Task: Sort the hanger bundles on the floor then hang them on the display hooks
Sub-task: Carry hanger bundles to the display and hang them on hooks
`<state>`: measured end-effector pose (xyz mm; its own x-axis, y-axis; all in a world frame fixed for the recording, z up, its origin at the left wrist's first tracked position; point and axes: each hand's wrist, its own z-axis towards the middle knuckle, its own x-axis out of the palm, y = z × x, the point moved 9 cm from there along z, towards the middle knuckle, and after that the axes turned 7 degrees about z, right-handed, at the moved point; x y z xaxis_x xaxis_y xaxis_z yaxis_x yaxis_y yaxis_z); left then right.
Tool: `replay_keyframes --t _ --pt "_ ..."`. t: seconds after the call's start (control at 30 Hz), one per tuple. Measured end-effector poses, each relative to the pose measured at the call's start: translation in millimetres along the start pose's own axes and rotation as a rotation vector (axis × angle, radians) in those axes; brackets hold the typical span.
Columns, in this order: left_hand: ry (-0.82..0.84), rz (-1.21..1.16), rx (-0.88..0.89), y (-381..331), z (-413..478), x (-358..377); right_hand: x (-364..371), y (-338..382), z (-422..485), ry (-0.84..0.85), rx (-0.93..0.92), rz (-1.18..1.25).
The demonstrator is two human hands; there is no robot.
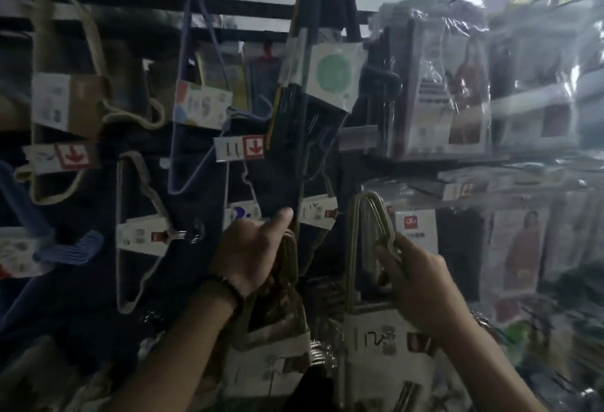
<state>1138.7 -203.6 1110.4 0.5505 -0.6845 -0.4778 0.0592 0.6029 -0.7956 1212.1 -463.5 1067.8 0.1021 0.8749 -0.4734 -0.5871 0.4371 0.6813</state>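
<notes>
My left hand (251, 254) grips a bundle of beige hangers (287, 267) with a white paper label (268, 369) hanging below it. A dark bead bracelet sits on that wrist. My right hand (415, 284) holds a second beige hanger bundle (366, 225) by its shoulder, its label marked "12" (385, 346) hanging under the hand. Both bundles are raised in front of a dark display wall, near a hanging bundle with a "12" label (318, 212). The whole view is blurred.
Several hanger bundles hang on hooks: beige (65, 97) at the left, purple (196, 101), grey (140, 231), blue (72, 248), and dark ones (313, 84) in the middle. A price tag reading "11" (238, 148) sticks out. Plastic-wrapped packages (457, 91) fill the right shelves.
</notes>
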Motion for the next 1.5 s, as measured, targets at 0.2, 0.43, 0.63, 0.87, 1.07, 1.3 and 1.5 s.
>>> replay_keyframes --t 0.2,0.43,0.63,0.87,1.07,1.3,1.5 --pt "0.129 0.139 0.011 -47 65 44 -16 -30 77 0.013 -0.099 0.026" --pt "0.114 0.229 0.228 -103 119 71 -3 -53 131 0.109 -0.111 0.075" --pt "0.101 0.217 0.413 -121 126 66 9 -49 145 0.117 -0.188 0.088" --pt "0.077 0.22 0.426 -107 129 56 6 -33 159 -0.021 -0.303 0.089" --pt "0.022 0.249 0.439 -114 136 49 6 -21 177 -0.039 -0.316 0.073" --pt "-0.042 0.237 0.471 -133 136 53 9 -27 181 -0.024 -0.264 0.084" --pt "0.004 0.234 0.505 -132 139 51 21 -38 204 0.027 -0.18 0.016"
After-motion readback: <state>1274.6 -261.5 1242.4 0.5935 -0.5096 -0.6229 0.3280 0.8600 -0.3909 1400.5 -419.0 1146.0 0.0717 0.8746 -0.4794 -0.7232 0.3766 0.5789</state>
